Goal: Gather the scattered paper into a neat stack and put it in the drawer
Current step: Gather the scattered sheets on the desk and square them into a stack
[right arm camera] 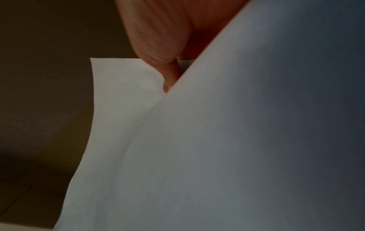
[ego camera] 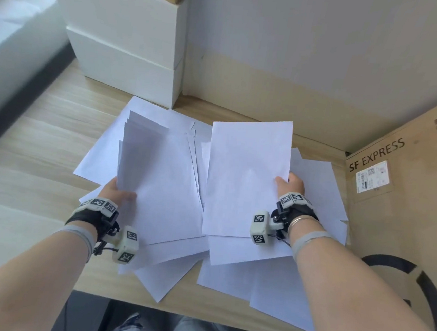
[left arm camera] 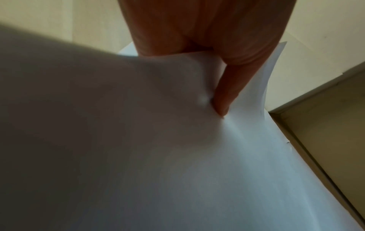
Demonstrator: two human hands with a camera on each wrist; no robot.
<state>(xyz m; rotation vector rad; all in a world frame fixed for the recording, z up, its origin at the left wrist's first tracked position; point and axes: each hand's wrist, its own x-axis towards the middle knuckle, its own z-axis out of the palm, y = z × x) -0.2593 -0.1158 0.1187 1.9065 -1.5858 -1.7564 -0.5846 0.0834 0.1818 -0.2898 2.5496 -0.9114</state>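
In the head view, a fanned bundle of sheets (ego camera: 155, 175) is held up off the wooden bench (ego camera: 43, 134) by the left hand (ego camera: 116, 192), gripped at its left edge, while a flatter batch of sheets (ego camera: 246, 178) is pinched at its right edge by the right hand (ego camera: 291, 183). More loose paper (ego camera: 275, 284) is spread over the bench beneath and toward the near edge, between the white boxes (ego camera: 125, 43) at the back left and a cardboard carton (ego camera: 404, 197) on the right. No drawer is seen. In the left wrist view, the fingers (left arm camera: 227, 93) are closed on the sheets, the paper (left arm camera: 177, 140) dimpled where it is pinched. In the right wrist view, the fingers (right arm camera: 168, 75) are likewise closed on the sheet edge, the paper (right arm camera: 217, 148) creased at the grip. The gathering step appears under way and far from done. It would be done well if the two batches were laid together, the remaining sheets were collected, and the edges were tapped square on the bench, with a lighter grip so that creasing is avoided.
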